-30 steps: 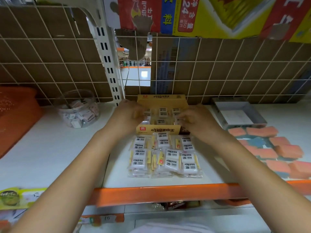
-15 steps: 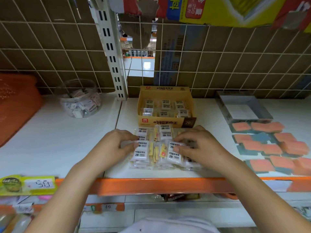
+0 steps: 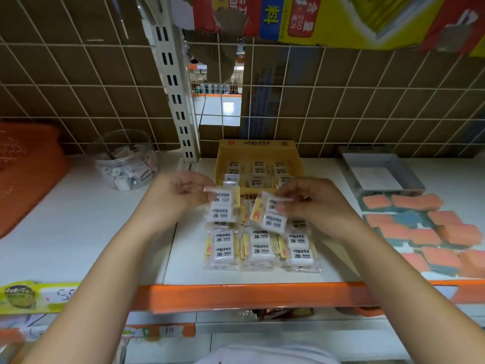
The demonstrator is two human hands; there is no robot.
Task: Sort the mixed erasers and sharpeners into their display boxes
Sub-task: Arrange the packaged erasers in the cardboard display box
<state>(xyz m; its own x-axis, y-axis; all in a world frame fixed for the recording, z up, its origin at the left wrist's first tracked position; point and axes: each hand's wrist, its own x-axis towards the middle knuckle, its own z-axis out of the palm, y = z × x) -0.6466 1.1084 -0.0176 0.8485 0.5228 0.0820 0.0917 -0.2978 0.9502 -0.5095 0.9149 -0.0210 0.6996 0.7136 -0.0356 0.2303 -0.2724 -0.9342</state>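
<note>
My left hand (image 3: 175, 195) pinches the top edge of a clear two-eraser pack (image 3: 222, 210) and holds it just above the shelf. My right hand (image 3: 312, 203) pinches a second, tilted pack (image 3: 271, 218) the same way. Both packs hang in front of the yellow display box (image 3: 258, 153), which holds several white 2B erasers. Below my hands, three stacks of eraser packs (image 3: 259, 249) lie on the white shelf (image 3: 86, 232).
A clear round jar (image 3: 126, 161) of small items stands at the back left, beside an orange basket (image 3: 29, 169). A grey open box (image 3: 378, 174) sits at the back right, with orange and teal sponges (image 3: 430, 232) in front of it. The shelf's orange front rail (image 3: 249, 295) runs below.
Both hands came back from the yellow box to the stacks, took a pack each and have lifted them off the pile toward the box.
</note>
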